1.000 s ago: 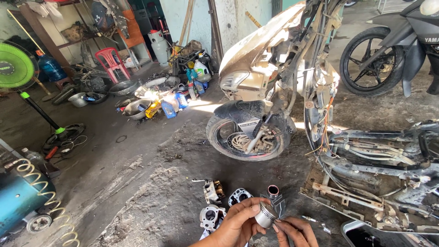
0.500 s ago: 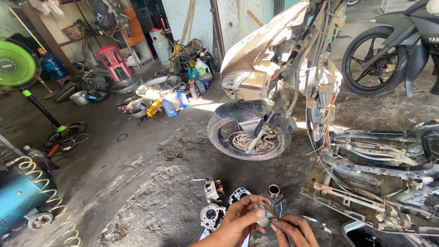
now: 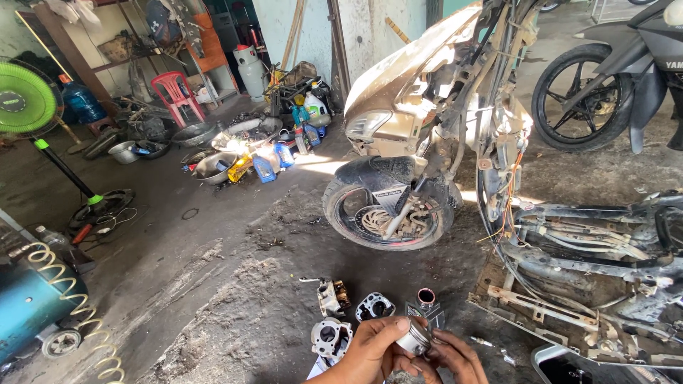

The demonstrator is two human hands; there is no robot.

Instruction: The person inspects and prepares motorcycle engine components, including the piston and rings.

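Low in the head view, my left hand (image 3: 370,350) grips a small silver metal cylinder, a piston (image 3: 415,337), with the fingers wrapped around its side. My right hand (image 3: 455,359) touches the same piston from the right with its fingertips. Just beyond the hands, several engine parts lie on the dirty ground: a cylinder head (image 3: 331,336), a smaller casting (image 3: 333,295), a round-holed block (image 3: 375,307) and a dark cylinder with a reddish bore (image 3: 427,301).
A stripped scooter (image 3: 420,121) stands ahead on its front wheel (image 3: 388,210), its bare frame (image 3: 590,263) lying to the right. A black motorcycle (image 3: 612,85) is parked at top right. Bottles and pans (image 3: 249,153), a green fan (image 3: 25,99) and a blue compressor (image 3: 32,313) are left.
The camera view shifted slightly. Both hands stay on the piston, turning it a little; it now sits somewhat lower and more to the right between the fingers.
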